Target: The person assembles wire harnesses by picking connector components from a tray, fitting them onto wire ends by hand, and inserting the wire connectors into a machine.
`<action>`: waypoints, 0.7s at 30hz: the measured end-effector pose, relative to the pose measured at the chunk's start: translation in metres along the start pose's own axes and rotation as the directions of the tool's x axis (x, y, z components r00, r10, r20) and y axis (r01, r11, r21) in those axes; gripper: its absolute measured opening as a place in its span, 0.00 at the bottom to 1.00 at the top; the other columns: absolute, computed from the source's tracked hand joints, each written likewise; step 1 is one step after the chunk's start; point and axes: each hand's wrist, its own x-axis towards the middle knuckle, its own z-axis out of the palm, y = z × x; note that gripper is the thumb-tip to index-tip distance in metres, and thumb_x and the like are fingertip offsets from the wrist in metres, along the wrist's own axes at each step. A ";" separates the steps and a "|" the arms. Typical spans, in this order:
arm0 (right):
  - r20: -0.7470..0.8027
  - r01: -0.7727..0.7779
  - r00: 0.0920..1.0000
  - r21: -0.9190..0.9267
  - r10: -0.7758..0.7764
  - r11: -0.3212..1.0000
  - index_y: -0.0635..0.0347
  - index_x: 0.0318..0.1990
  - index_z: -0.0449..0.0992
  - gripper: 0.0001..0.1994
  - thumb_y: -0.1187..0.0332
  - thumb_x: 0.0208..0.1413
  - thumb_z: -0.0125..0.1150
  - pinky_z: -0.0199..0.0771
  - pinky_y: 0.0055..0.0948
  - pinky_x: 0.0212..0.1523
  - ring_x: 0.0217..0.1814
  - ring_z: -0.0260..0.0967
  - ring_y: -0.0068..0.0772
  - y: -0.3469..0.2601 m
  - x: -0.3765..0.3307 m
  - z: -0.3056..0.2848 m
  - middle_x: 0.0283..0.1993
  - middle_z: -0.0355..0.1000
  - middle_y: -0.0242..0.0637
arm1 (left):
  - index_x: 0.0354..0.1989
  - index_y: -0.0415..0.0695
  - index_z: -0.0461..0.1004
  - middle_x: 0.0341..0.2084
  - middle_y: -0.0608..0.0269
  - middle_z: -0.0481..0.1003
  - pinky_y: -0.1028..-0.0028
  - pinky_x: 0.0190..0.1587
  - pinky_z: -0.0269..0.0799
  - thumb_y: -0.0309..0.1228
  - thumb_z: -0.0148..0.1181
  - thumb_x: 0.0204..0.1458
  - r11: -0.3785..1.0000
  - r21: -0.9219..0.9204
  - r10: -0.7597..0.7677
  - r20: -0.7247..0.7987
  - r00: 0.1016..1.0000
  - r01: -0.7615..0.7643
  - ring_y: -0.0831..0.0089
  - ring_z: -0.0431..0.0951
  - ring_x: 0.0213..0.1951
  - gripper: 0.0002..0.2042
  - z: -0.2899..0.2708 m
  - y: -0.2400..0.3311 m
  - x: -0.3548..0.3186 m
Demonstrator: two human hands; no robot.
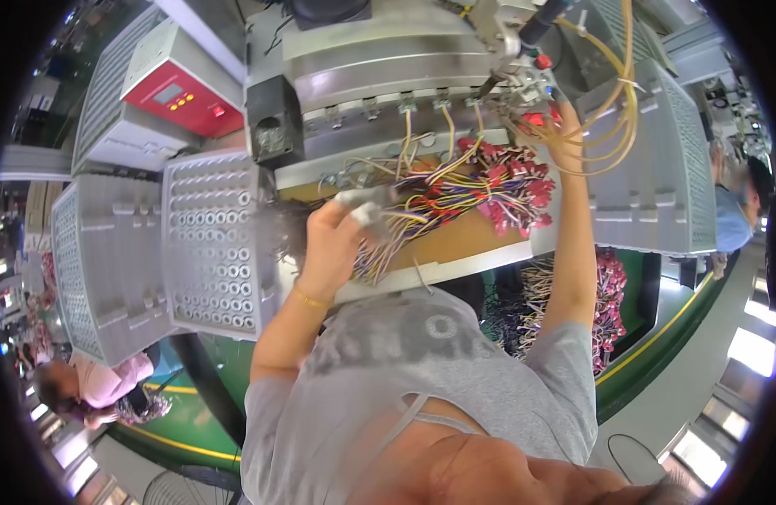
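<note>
My left hand point(331, 242) is over the left end of a bundle of thin wires point(438, 198). White coverings point(361, 209) show on its fingertips, which are smeared by motion, so what they hold cannot be made out. The wires are purple, yellow, red and white, with red connectors point(514, 189) clustered at their right end. My right hand point(563, 130) is raised beside the machine's fittings point(523, 84), next to a red piece point(537, 119). Its fingers are partly hidden there. Several single wires point(451, 133) hang from small metal clips point(442, 99) along the machine front.
A red-fronted control box point(176, 84) stands at far left, above a tray of metal rings point(215, 244). Yellowish tubes point(628, 93) loop close to my right forearm. Below the work surface point(455, 244), more wires with red connectors point(607, 311) are piled. Other people point(110, 379) sit nearby.
</note>
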 end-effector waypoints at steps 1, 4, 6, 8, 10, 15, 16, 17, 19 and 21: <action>-0.049 -0.098 0.993 0.204 0.110 0.974 0.61 0.46 0.68 0.18 0.76 0.43 0.53 0.69 0.29 0.39 0.40 0.69 0.34 -0.008 -0.015 -0.003 0.40 0.70 0.44 | 0.43 0.38 0.69 0.38 0.55 0.73 0.79 0.25 0.68 0.25 0.50 0.49 0.991 -0.132 -0.030 0.038 0.999 0.035 0.74 0.73 0.27 0.12 0.005 0.004 0.005; 0.248 -0.273 0.951 0.393 0.185 0.878 0.68 0.45 0.68 0.13 0.76 0.50 0.49 0.66 0.24 0.44 0.41 0.67 0.25 -0.147 -0.067 -0.024 0.39 0.70 0.37 | 0.42 0.38 0.69 0.35 0.60 0.73 0.80 0.25 0.67 0.25 0.52 0.49 0.961 -0.267 -0.062 0.049 0.997 0.073 0.76 0.73 0.26 0.12 0.008 -0.003 0.000; 0.382 -0.272 0.923 0.578 0.040 0.770 0.68 0.45 0.68 0.14 0.75 0.50 0.50 0.67 0.23 0.43 0.42 0.67 0.24 -0.202 -0.079 -0.012 0.39 0.70 0.37 | 0.41 0.38 0.70 0.33 0.64 0.73 0.78 0.25 0.67 0.24 0.52 0.49 0.962 -0.257 -0.074 0.057 0.996 0.086 0.76 0.73 0.28 0.11 0.009 -0.002 0.008; 0.481 -0.330 0.875 0.687 -0.064 0.648 0.65 0.44 0.70 0.13 0.74 0.49 0.53 0.67 0.23 0.39 0.38 0.67 0.22 -0.239 -0.085 -0.007 0.37 0.71 0.35 | 0.41 0.38 0.70 0.33 0.63 0.73 0.78 0.26 0.68 0.24 0.51 0.49 0.962 -0.257 -0.076 0.050 0.996 0.086 0.76 0.73 0.29 0.11 0.013 -0.002 0.008; 0.579 -0.434 0.814 0.654 -0.041 0.620 0.62 0.40 0.73 0.11 0.73 0.46 0.57 0.67 0.23 0.35 0.32 0.67 0.20 -0.248 -0.090 -0.003 0.33 0.72 0.34 | 0.41 0.38 0.70 0.33 0.63 0.73 0.77 0.26 0.68 0.24 0.51 0.49 0.964 -0.254 -0.075 0.040 0.996 0.083 0.76 0.73 0.30 0.10 0.013 0.002 0.010; 0.584 -0.411 0.805 0.673 -0.101 0.615 0.64 0.37 0.73 0.10 0.73 0.46 0.57 0.67 0.24 0.34 0.31 0.65 0.20 -0.256 -0.077 -0.002 0.31 0.71 0.37 | 0.40 0.37 0.70 0.34 0.62 0.73 0.77 0.28 0.69 0.23 0.48 0.49 0.942 -0.334 0.012 0.105 0.994 0.024 0.75 0.73 0.31 0.10 0.014 0.013 0.011; 0.621 -0.440 0.775 0.661 -0.114 0.608 0.66 0.39 0.72 0.10 0.73 0.48 0.55 0.67 0.22 0.33 0.32 0.66 0.19 -0.259 -0.073 -0.001 0.32 0.70 0.34 | 0.40 0.37 0.70 0.34 0.62 0.73 0.77 0.28 0.69 0.23 0.48 0.49 0.942 -0.335 0.011 0.104 0.994 0.024 0.75 0.73 0.31 0.10 0.014 0.013 0.011; 0.656 -0.468 0.744 0.647 -0.126 0.602 0.69 0.40 0.71 0.10 0.74 0.51 0.53 0.67 0.20 0.32 0.32 0.67 0.18 -0.263 -0.071 -0.001 0.34 0.70 0.32 | 0.42 0.37 0.69 0.34 0.62 0.73 0.78 0.28 0.69 0.23 0.48 0.50 0.954 -0.298 0.006 0.143 0.990 0.037 0.75 0.73 0.31 0.11 0.015 0.013 0.011; 0.633 -0.467 0.764 0.677 -0.126 0.569 0.68 0.39 0.71 0.10 0.72 0.51 0.53 0.66 0.18 0.27 0.28 0.67 0.16 -0.270 -0.067 -0.005 0.30 0.70 0.31 | 0.44 0.36 0.68 0.35 0.61 0.73 0.78 0.28 0.69 0.24 0.49 0.51 0.973 -0.225 -0.004 0.228 0.974 0.057 0.75 0.73 0.30 0.12 0.016 0.013 0.013; 0.745 -0.678 0.667 0.614 -0.012 0.404 0.66 0.37 0.72 0.08 0.74 0.49 0.53 0.63 0.16 0.23 0.25 0.66 0.14 -0.272 -0.063 -0.010 0.24 0.69 0.29 | 0.45 0.36 0.68 0.34 0.60 0.73 0.78 0.28 0.70 0.24 0.48 0.51 0.963 -0.256 -0.024 0.236 0.971 0.086 0.74 0.73 0.29 0.12 0.023 0.012 0.013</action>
